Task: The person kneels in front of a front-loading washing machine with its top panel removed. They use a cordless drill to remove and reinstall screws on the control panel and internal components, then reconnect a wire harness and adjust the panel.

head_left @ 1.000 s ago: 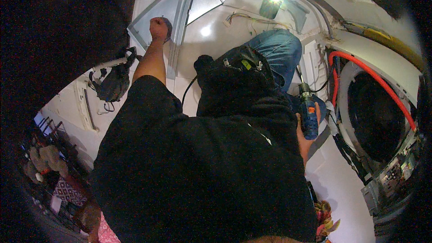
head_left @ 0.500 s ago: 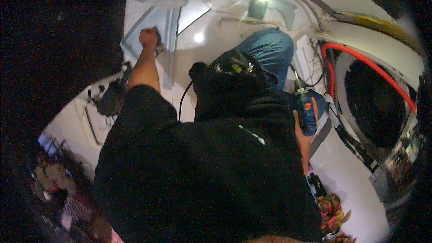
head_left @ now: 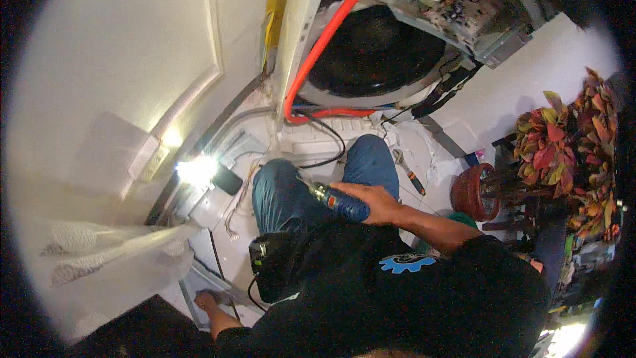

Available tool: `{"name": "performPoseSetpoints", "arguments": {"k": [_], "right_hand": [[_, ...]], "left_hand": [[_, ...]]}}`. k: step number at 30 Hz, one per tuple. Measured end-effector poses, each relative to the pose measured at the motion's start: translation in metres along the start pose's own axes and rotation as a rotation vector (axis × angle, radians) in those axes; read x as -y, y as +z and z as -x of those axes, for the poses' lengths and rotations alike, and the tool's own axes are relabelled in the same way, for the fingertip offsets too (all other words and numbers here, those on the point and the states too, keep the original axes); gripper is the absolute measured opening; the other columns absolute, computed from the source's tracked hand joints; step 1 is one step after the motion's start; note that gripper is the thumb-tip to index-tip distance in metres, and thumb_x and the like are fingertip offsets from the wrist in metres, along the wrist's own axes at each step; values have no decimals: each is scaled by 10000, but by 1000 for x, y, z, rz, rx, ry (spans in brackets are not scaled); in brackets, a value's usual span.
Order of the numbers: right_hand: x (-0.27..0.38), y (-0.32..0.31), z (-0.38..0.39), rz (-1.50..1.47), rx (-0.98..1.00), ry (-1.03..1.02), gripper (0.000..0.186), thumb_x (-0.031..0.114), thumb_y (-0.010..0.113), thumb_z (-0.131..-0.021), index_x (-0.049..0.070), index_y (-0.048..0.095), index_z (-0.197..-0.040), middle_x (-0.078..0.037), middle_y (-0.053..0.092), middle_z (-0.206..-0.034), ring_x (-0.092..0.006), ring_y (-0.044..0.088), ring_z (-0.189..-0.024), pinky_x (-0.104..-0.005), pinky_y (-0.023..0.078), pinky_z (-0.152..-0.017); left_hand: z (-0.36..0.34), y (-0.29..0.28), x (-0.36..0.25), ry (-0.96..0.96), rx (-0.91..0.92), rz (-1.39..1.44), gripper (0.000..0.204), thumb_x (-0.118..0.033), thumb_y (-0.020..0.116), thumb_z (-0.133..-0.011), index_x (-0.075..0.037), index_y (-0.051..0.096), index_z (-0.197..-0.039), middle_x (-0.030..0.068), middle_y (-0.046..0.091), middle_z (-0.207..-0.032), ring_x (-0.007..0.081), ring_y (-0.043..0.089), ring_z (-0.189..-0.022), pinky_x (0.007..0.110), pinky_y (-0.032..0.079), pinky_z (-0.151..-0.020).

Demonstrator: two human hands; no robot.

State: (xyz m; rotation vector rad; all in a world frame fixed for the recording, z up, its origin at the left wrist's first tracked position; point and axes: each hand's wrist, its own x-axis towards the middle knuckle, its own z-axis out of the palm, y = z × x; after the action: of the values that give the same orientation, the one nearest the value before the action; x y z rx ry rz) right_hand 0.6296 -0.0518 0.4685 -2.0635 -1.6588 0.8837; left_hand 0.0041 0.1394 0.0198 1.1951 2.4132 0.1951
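Observation:
My right hand [head_left: 379, 200] is closed round a blue power screwdriver [head_left: 348, 205] with an orange mark, held over my lap and pointing to the left. Down at the lower left, my left hand [head_left: 205, 301] rests on a grey metal panel [head_left: 189, 297] on the floor. Its fingers look curled, but what they hold, if anything, is too small to make out. In front of my knees stands an opened machine, apparently a washing machine, with a large black round drum [head_left: 377, 53] and a bright red hose [head_left: 324, 43] along its edge.
An adjustable wrench [head_left: 411, 172] lies right of my knee. A lit work lamp [head_left: 199, 172] stands at the left, near loose wires [head_left: 235, 209]. A black cable [head_left: 341, 142] loops before the machine. A reddish pot [head_left: 474, 192] and leafy plant [head_left: 550, 146] stand right; a sheer curtain [head_left: 119, 252] hangs left.
My view has swung to the right, bringing the machine, wrench and plant into fuller view. The screwdriver stays in my right hand, and my left hand is still at the metal panel.

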Motion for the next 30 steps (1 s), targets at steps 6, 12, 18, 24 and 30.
{"name": "performPoseSetpoints", "arguments": {"k": [6, 12, 18, 24, 30], "right_hand": [[0, -2, 5, 27, -14, -13, 852, 216, 786, -792, 148, 383, -1539, -126, 501, -1504, -315, 529, -1340, -395, 443, -1099], [13, -13, 10, -117, -33, 50, 780, 206, 753, -821, 124, 409, -1515, -121, 499, -1508, -309, 540, -1328, -389, 442, -1104], [32, -23, 20, -344, -366, -262, 717, 88, 791, -828, 48, 457, -1461, -158, 582, -1395, -285, 581, -1284, -386, 459, -1073], [44, -31, 48, -366, -537, -339, 673, 62, 786, -822, 20, 480, -1420, -150, 634, -1250, -256, 646, -1139, -366, 501, -1004], [50, -50, 89, -310, -711, -346, 715, 120, 824, -766, 31, 510, -1402, -128, 672, -1156, -239, 683, -999, -346, 537, -909]], "left_hand": [[4, -5, -9, -49, 24, 57, 271, -339, 634, -932, -71, 661, -911, 68, 648, -823, 232, 612, -678, 347, 500, -568], [19, -13, -16, -46, -41, 237, 256, -337, 640, -946, -82, 635, -944, 36, 619, -803, 191, 579, -630, 313, 478, -511], [96, -82, -133, -132, 571, 1281, 245, -333, 642, -958, -92, 597, -960, 1, 563, -775, 155, 535, -586, 272, 455, -470], [244, -185, -400, 297, 1165, 1340, 178, -262, 587, -1001, -88, 606, -1034, 15, 621, -947, 119, 582, -783, 234, 475, -620], [385, -226, -550, 374, 1581, 1330, 212, -259, 606, -997, -58, 602, -1063, 63, 649, -983, 171, 622, -873, 313, 525, -777]]}}
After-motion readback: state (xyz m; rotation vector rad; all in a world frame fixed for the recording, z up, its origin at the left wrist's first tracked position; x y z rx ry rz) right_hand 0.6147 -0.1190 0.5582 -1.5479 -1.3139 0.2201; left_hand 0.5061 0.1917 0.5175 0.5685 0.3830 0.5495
